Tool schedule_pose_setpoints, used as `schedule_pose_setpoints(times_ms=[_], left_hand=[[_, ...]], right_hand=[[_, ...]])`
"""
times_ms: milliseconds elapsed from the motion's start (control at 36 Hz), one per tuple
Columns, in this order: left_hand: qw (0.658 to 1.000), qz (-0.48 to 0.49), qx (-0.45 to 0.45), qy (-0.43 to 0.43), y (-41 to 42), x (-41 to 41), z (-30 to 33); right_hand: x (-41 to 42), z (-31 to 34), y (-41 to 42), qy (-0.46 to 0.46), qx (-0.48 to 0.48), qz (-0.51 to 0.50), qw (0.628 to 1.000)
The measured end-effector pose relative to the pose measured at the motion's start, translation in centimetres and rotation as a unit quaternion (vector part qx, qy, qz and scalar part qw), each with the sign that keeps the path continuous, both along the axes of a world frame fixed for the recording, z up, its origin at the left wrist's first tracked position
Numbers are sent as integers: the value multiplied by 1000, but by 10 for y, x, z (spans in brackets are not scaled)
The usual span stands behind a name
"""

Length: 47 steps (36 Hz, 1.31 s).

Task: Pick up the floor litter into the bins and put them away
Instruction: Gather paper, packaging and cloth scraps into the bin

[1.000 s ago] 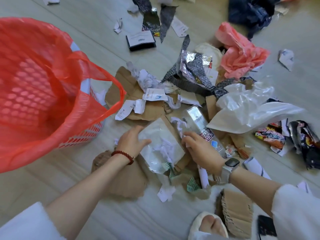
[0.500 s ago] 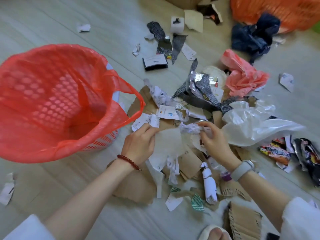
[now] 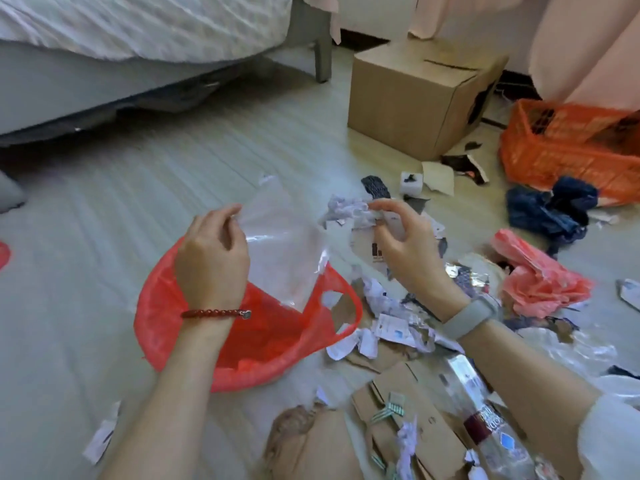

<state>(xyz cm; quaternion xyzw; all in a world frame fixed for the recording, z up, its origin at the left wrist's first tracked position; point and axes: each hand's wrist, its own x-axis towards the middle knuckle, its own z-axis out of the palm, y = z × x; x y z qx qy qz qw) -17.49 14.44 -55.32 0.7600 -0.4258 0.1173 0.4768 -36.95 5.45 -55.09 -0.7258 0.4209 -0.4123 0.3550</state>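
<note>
Bedroom floor at three o'clock stays littered; my left hand (image 3: 211, 252) has lifted clear plastic (image 3: 280, 244), my right hand (image 3: 403, 244) pinches crumpled paper (image 3: 348, 210), now above the bin (image 3: 194, 355).

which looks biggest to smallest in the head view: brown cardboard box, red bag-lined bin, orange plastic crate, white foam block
1. red bag-lined bin, nearest the camera, so unsure
2. brown cardboard box
3. orange plastic crate, partly cut off
4. white foam block
</note>
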Motion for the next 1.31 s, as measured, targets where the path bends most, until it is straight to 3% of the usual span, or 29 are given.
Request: schedule_pose_setpoints(times_ms=[83, 167, 222, 306, 417, 528, 639, 694, 750, 806, 889, 1056, 1111, 1250, 1306], left_hand=[[992, 86, 85, -21, 21, 31, -9], [977, 56, 207, -8, 33, 48, -27], [970, 39, 240, 9, 39, 49, -35], [977, 3, 211, -4, 41, 38, -40], [985, -92, 127, -70, 39, -10, -45], [958, -230, 91, -145, 43, -79, -67], [890, -395, 181, -137, 62, -143, -127], [827, -459, 293, -142, 76, -166, -163], [736, -512, 414, -158, 91, -181, -196], [676, -537, 464, -198, 98, -190, -218], [634, -520, 522, -236, 93, -199, -235], [662, -454, 557, -213, 77, -180, -255], [685, -453, 524, -228, 78, -172, -259], [791, -463, 346, -200, 88, -158, -276], [804, -488, 299, -160, 92, -155, -278]], right_hand=[[43, 1, 11, 118, 4, 85, 989], [76, -6, 24, 207, 34, 164, 964], [88, -15, 29, 240, 57, 205, 947], [88, -22, 31, 235, 80, 213, 945], [50, -24, 26, 123, 97, 128, 979], [-21, -48, 28, 130, 111, 46, 984], [-102, -103, 61, 227, 170, 10, 959], [-141, -133, 88, 318, 227, 29, 920], [-172, -161, 123, 382, 262, 42, 885], [-194, -182, 157, 430, 266, 47, 862], [-210, -207, 191, 516, 278, 59, 808], [-206, -231, 223, 567, 305, 73, 762], [-204, -235, 222, 610, 232, 55, 755], [-218, -252, 211, 583, 117, 49, 802], [-223, -253, 206, 526, 110, 41, 842]])
